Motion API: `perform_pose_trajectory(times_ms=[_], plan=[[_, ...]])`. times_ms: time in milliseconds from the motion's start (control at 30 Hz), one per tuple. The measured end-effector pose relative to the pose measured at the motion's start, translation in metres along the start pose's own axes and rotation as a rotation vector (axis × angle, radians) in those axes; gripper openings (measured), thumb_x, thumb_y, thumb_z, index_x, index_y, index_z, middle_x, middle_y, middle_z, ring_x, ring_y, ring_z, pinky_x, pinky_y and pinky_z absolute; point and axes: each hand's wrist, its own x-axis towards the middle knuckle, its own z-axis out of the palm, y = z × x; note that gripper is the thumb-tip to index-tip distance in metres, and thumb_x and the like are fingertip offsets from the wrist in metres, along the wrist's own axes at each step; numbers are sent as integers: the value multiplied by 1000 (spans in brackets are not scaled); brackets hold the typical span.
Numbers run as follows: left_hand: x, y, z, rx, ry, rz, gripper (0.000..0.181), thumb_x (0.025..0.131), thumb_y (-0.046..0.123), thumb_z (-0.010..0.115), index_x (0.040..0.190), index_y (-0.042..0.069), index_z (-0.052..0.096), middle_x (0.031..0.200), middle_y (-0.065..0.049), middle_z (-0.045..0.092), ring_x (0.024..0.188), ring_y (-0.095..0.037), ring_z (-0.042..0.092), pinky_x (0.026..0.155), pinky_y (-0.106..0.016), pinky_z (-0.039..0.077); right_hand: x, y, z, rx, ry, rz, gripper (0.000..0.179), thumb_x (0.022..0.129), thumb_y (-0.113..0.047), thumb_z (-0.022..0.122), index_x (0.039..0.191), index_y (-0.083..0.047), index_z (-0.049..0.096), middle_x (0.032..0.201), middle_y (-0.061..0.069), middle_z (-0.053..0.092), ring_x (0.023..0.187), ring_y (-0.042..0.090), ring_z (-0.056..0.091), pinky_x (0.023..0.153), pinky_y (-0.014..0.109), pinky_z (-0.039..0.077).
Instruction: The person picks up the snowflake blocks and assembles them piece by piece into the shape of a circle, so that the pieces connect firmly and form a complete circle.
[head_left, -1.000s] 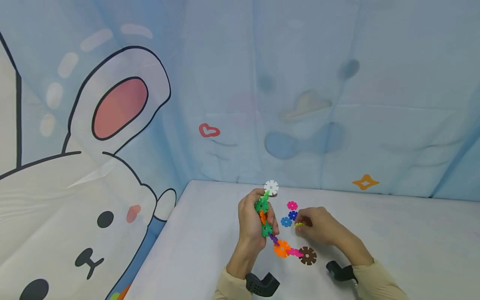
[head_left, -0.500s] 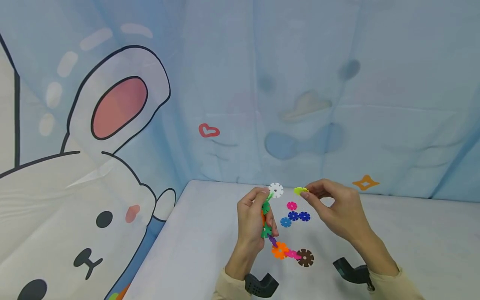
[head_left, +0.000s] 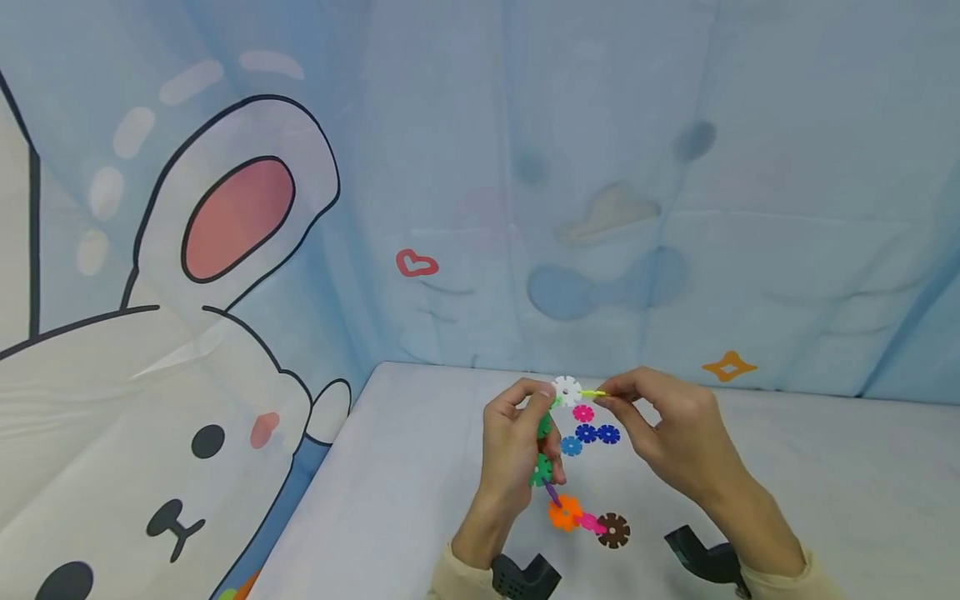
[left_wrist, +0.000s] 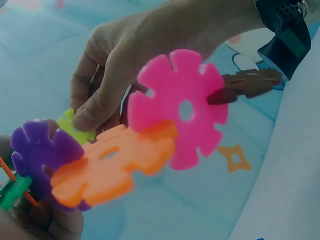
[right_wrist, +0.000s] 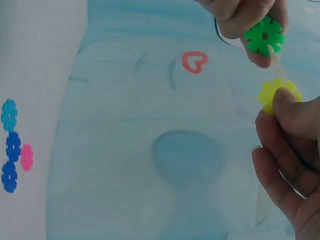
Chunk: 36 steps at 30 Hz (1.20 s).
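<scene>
My left hand point(head_left: 513, 450) holds a chain of notched snowflake-disc building pieces; its fingers hide part of it. At the chain's top end stands a white disc point(head_left: 562, 385). Lower down come a green disc point(right_wrist: 252, 40), a purple disc point(left_wrist: 50, 140), an orange disc point(head_left: 557, 517), a pink disc point(left_wrist: 160, 100) and a brown disc point(left_wrist: 250, 85), hanging free. Between thumb and finger, my right hand point(head_left: 686, 429) pinches a yellow disc point(right_wrist: 268, 95), edge-on to the white disc's right side. They meet there; how deeply they interlock cannot be made out.
On the white table point(head_left: 420, 467), behind the chain, lie a loose pink disc point(head_left: 578, 411), two dark blue discs point(head_left: 581, 437) side by side and a light blue disc point(head_left: 567, 449). A printed blue curtain point(head_left: 465, 167) hangs along the table's back edge.
My right hand has lifted the yellow disc off the table and brought it left to the white disc. The left hand has shifted slightly right with the chain.
</scene>
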Motion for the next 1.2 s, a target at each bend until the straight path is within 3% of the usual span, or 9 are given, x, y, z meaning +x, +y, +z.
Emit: perform_pose_trajectory(times_ms=[67,167,467,700,867,933,1033,1200], plan=[[-1,1,1,21,-21,15,31,110,23,56,113,-8,61,53,2,54,35,-8,54,38,-22,50,1,-2,0,-40,20,-47,16,90,-15,86,92,-5,74,84,2,78,69,15,74,65,20,61],[-2,0,4,40,-52,37,31,111,23,56,112,-8,61,55,-5,55,35,-9,55,38,-23,50,1,-7,1,-85,59,-93,39,59,13,94,86,-5,73,78,2,76,63,15,71,59,22,59],[-2,-5,6,48,-77,85,32,112,24,53,108,-8,59,59,-32,49,33,-8,53,35,-26,51,0,-19,5,-125,79,-46,31,65,20,83,78,-5,69,72,3,73,57,16,69,51,19,53],[1,-7,4,76,-106,99,34,114,24,50,110,-8,58,61,-36,50,33,-8,53,33,-29,51,-1,-23,8,-145,99,-48,30,64,21,80,77,-4,69,69,4,71,54,16,67,48,21,53],[0,-4,3,87,-160,94,33,115,23,45,108,-8,54,63,-41,48,33,-8,54,32,-33,50,-1,-19,5,-44,97,-1,27,68,14,84,82,-5,73,74,3,76,56,13,66,51,16,49],[-1,-2,3,96,-183,84,36,116,24,42,108,-10,50,63,-40,48,34,-9,55,32,-33,51,-1,-18,2,13,89,40,24,71,10,86,84,-5,75,77,3,78,59,11,67,55,14,50],[-2,1,4,97,-194,59,39,116,25,39,108,-12,46,59,-27,51,34,-10,54,34,-31,52,1,-16,-2,69,67,113,23,74,6,89,88,-7,77,82,1,80,66,7,71,64,11,55],[-4,5,6,44,-163,-10,29,115,23,37,101,1,48,58,-2,52,34,-10,53,37,-27,52,2,-13,-7,161,26,228,31,74,9,91,93,-12,79,86,-4,81,76,-4,73,78,7,57]])
